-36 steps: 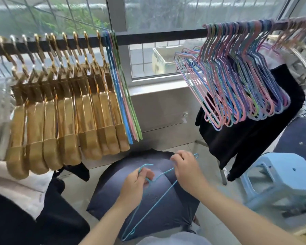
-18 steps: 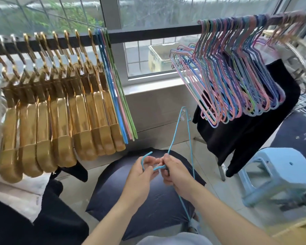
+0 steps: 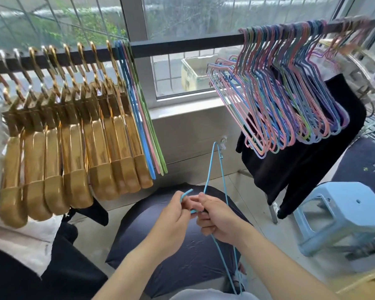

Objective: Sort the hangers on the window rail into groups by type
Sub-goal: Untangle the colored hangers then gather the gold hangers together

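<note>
Both hands are gripping one blue wire hanger (image 3: 212, 169) at lower center, left hand (image 3: 173, 215) pinching its hook, right hand (image 3: 219, 217) holding the neck. On the rail (image 3: 182, 43), roughly ten gold hangers (image 3: 74, 137) are hanging at left with four thin ones (image 3: 143, 118) beside them, and a big pastel bunch (image 3: 290, 100) at upper right. One bin (image 3: 195, 72) is sitting outside, contents unclear. One blue stool (image 3: 342, 215) at right.

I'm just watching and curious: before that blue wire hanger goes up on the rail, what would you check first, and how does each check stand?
1. Left hand grips the hook of the blue wire hanger: ok.
2. Right hand holds the hanger's neck: ok.
3. Bare stretch of rail free for hanging: ok.
4. Matching thin coloured hangers already grouped at right: ok.
5. Hook shape sound, not bent: cannot tell.
6. A few thin hangers sit against the gold hangers, unsorted: not ok.
</note>
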Tool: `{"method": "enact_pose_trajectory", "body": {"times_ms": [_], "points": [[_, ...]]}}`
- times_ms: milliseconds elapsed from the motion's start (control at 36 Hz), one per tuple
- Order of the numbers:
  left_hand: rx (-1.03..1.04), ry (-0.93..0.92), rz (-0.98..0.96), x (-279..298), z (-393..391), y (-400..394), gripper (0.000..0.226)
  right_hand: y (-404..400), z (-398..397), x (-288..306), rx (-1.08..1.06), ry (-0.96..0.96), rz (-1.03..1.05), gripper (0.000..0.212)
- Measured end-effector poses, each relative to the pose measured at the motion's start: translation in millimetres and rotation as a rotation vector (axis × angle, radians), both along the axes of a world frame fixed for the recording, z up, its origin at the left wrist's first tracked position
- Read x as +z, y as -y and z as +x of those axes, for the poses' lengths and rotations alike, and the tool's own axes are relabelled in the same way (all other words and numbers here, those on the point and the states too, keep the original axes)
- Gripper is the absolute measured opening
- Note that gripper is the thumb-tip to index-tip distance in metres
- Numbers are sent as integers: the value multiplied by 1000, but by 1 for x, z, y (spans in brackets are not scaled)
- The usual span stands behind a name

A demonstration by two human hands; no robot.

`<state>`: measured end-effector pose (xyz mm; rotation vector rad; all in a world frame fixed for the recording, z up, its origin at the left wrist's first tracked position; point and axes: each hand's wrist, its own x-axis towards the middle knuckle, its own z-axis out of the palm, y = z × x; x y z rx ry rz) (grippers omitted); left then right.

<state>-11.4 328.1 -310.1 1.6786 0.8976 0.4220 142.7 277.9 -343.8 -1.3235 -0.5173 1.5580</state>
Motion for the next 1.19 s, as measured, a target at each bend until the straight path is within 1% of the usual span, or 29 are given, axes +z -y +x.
{"method": "enact_pose_trajectory", "body": {"times_ms": [111, 194, 250, 306, 389, 444, 500, 556, 611, 694, 750, 806, 889, 917, 944, 972, 1000, 1028, 1056, 1111, 1194], "points": [[25, -1, 35, 5, 0, 4, 13, -4, 4, 6, 8, 64, -5, 51], [23, 42, 11, 10, 7, 10, 13, -11, 4, 8, -38, 202, -93, 50], [-6, 91, -62, 15, 13, 16, 21, -15, 6, 6, -95, 312, -140, 48], [-3, 126, -117, 19, 18, 18, 30, -17, 8, 6, -141, 406, -141, 47], [7, 117, -108, 25, 25, 20, 41, -14, 12, 11, -213, 481, -144, 41], [-17, 111, -86, 31, 27, 20, 44, -12, 17, 18, -290, 401, -131, 34], [-23, 131, -68, 47, 26, 18, 44, -14, 26, 31, -349, 232, -91, 29], [-5, 153, -12, 69, 26, 8, 42, -20, 42, 51, -401, 90, -71, 28], [-1, 190, 88, 99, 26, -9, 39, -26, 61, 76, -414, -8, -19, 29], [23, 177, 342, 147, 27, -43, 34, -38, 84, 111, -396, -70, 55, 40], [57, 127, 554, 176, 27, -72, 37, -49, 97, 134, -372, -2, 96, 47], [112, 34, 787, 203, 24, -106, 42, -63, 106, 159, -327, 134, 125, 42], [213, -186, 1044, 228, 17, -166, 46, -84, 115, 193, -283, 449, 118, 29], [247, -320, 1105, 232, 12, -188, 47, -90, 116, 203, -285, 540, 118, 25], [268, -477, 1143, 233, 7, -209, 54, -95, 116, 212, -300, 618, 132, 22], [279, -647, 1179, 238, 2, -223, 70, -99, 117, 223, -319, 687, 164, 18], [283, -768, 1180, 236, -2, -233, 82, -103, 117, 228, -333, 740, 184, 19], [299, -821, 1158, 235, -5, -236, 86, -106, 116, 232, -347, 789, 202, 18], [317, -824, 1146, 234, -6, -234, 86, -109, 118, 237, -372, 845, 213, 16], [333, -801, 1198, 235, -1, -226, 84, -116, 122, 245, -407, 972, 219, 12], [343, -802, 1236, 238, 0, -228, 81, -135, 135, 248, -422, 1112, 181, 18]]}}
